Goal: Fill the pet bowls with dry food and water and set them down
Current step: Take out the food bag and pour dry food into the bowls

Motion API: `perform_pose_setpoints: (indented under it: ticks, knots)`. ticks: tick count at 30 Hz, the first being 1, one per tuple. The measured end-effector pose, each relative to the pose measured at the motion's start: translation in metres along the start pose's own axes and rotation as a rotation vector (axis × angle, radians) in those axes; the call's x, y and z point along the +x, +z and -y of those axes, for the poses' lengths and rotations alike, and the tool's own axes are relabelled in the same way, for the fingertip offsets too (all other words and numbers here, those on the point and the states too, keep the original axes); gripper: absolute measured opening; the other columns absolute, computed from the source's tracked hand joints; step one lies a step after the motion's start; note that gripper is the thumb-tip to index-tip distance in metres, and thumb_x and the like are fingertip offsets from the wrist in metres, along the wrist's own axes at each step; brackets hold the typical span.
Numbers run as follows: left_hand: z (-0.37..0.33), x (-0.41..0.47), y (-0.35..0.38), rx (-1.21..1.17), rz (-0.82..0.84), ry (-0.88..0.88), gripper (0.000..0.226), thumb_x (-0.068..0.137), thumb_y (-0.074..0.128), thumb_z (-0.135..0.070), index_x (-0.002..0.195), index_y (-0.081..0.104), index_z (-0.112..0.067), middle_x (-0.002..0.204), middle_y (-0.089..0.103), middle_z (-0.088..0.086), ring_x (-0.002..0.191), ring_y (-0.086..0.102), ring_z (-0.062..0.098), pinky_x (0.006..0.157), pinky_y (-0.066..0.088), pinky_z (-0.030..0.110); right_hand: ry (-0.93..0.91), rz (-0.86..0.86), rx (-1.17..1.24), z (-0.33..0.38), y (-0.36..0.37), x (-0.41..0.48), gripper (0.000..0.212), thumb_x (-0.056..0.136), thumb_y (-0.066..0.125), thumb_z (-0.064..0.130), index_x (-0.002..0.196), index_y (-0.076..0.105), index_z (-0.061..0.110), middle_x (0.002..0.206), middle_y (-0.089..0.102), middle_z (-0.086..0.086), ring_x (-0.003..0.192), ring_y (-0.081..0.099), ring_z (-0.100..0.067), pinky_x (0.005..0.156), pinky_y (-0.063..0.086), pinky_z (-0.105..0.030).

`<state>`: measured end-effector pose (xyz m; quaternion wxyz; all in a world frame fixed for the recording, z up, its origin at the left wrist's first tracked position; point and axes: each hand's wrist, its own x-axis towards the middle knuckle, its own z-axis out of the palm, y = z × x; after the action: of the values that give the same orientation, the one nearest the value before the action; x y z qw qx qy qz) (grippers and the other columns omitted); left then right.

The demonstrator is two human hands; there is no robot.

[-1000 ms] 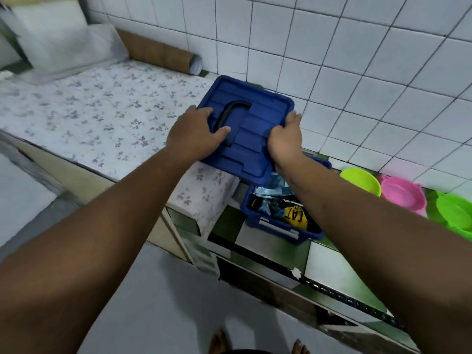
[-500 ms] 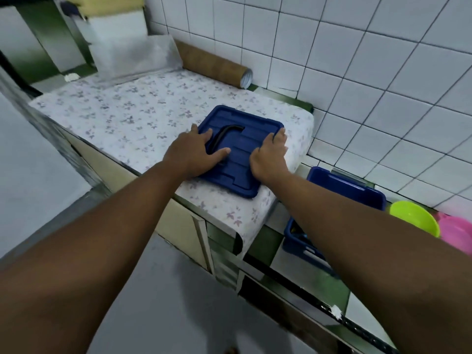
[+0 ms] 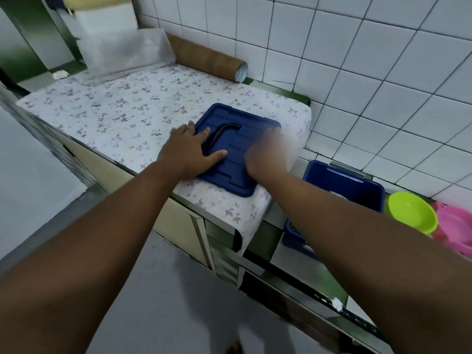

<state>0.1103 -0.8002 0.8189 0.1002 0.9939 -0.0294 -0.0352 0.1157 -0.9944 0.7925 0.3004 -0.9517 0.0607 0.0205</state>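
A blue plastic lid (image 3: 240, 146) with a dark handle lies flat on the flower-patterned counter (image 3: 122, 111). My left hand (image 3: 190, 152) rests flat on the lid's left side, fingers spread. My right hand (image 3: 265, 152) is blurred with motion over the lid's right edge, and its fingers look loose. To the right, on a lower green-tiled ledge, stands the open blue box (image 3: 344, 182), partly hidden by my right forearm. Beside it sit a lime green bowl (image 3: 411, 213) and a pink bowl (image 3: 454, 228).
A brown cardboard tube (image 3: 209, 60) lies against the white tiled wall at the back of the counter. A clear plastic sheet and a white box (image 3: 120, 47) stand at the back left. Grey floor lies below the counter front.
The lid went from above the blue box leftward and down onto the flowered counter. My left hand flattened on it. My right hand now blurs, coming off the lid's right edge.
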Motion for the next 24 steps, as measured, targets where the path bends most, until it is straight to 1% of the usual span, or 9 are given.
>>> perform_pose_setpoints:
  ticks: [4,6,7,9,11,15,18,21,24]
  knots:
    - [-0.026,-0.004,-0.005,-0.12,-0.126,-0.023,0.093,0.093,0.042,-0.077,0.163,0.021,-0.02,0.17,0.014,0.015,0.157,0.011,0.034,0.125,0.017,0.051,-0.007,-0.07,0.152,-0.017,-0.018,-0.009,0.068,0.106,0.029,0.036,0.159,0.001,0.005,0.168,-0.003,-0.012,0.155,-0.003,-0.025,0.126,0.0,-0.039]
    - [-0.051,-0.004,-0.002,-0.156,-0.143,0.064,0.087,0.095,0.047,-0.07,0.162,0.025,-0.018,0.17,0.018,0.014,0.157,0.015,0.031,0.125,0.022,0.05,-0.006,-0.124,0.188,-0.036,-0.033,-0.014,0.063,0.105,0.03,0.036,0.158,0.015,0.004,0.167,0.009,-0.013,0.154,0.009,-0.026,0.125,0.013,-0.041]
    - [-0.067,-0.006,0.001,-0.161,-0.13,0.122,0.084,0.097,0.05,-0.066,0.162,0.027,-0.018,0.169,0.02,0.013,0.157,0.017,0.029,0.125,0.024,0.049,0.0,-0.154,0.216,-0.048,-0.043,-0.017,0.058,0.105,0.031,0.034,0.153,0.027,0.002,0.164,0.021,-0.014,0.15,0.022,-0.028,0.121,0.023,-0.039]
    - [-0.103,-0.013,0.008,-0.166,-0.104,0.23,0.077,0.099,0.052,-0.06,0.159,0.033,-0.016,0.167,0.028,0.011,0.155,0.022,0.028,0.124,0.026,0.047,0.002,-0.198,0.25,-0.077,-0.066,-0.027,0.044,0.104,0.035,0.03,0.134,0.05,0.001,0.141,0.051,-0.018,0.129,0.048,-0.032,0.099,0.04,-0.03]
    - [-0.141,-0.024,0.018,-0.176,-0.102,0.329,0.068,0.099,0.056,-0.054,0.154,0.042,-0.016,0.159,0.041,0.009,0.149,0.033,0.028,0.119,0.033,0.046,0.017,-0.211,0.21,-0.11,-0.09,-0.037,0.034,0.102,0.042,0.026,0.119,0.06,0.004,0.117,0.064,-0.014,0.104,0.059,-0.029,0.082,0.043,-0.029]
    - [-0.198,-0.046,0.047,-0.181,0.038,0.434,0.054,0.095,0.067,-0.042,0.142,0.054,-0.021,0.136,0.06,0.006,0.126,0.055,0.026,0.102,0.047,0.04,0.067,-0.14,0.076,-0.176,-0.127,-0.061,0.023,0.093,0.053,0.019,0.105,0.07,0.011,0.102,0.07,-0.009,0.09,0.062,-0.023,0.076,0.041,-0.022]
    - [-0.219,-0.051,0.071,-0.066,0.185,0.475,0.05,0.093,0.07,-0.037,0.139,0.058,-0.021,0.133,0.062,0.005,0.116,0.059,0.025,0.095,0.047,0.036,0.092,0.043,-0.017,-0.215,-0.141,-0.082,0.021,0.087,0.059,0.015,0.105,0.07,0.014,0.098,0.07,-0.004,0.098,0.066,-0.024,0.082,0.046,-0.023]
    - [-0.225,-0.05,0.092,0.164,0.221,0.491,0.053,0.089,0.072,-0.042,0.138,0.058,-0.026,0.133,0.059,0.006,0.121,0.054,0.026,0.099,0.045,0.041,0.085,0.193,-0.158,-0.24,-0.143,-0.099,0.034,0.082,0.066,0.023,0.116,0.066,0.016,0.108,0.071,-0.007,0.1,0.065,-0.026,0.089,0.054,-0.035]
    - [-0.224,-0.046,0.107,0.399,0.233,0.511,0.056,0.088,0.071,-0.047,0.139,0.056,-0.029,0.133,0.056,0.005,0.128,0.047,0.028,0.106,0.039,0.048,-0.022,0.178,-0.37,-0.251,-0.134,-0.107,0.044,0.08,0.067,0.034,0.121,0.061,0.02,0.113,0.065,-0.009,0.108,0.056,-0.031,0.091,0.05,-0.04]
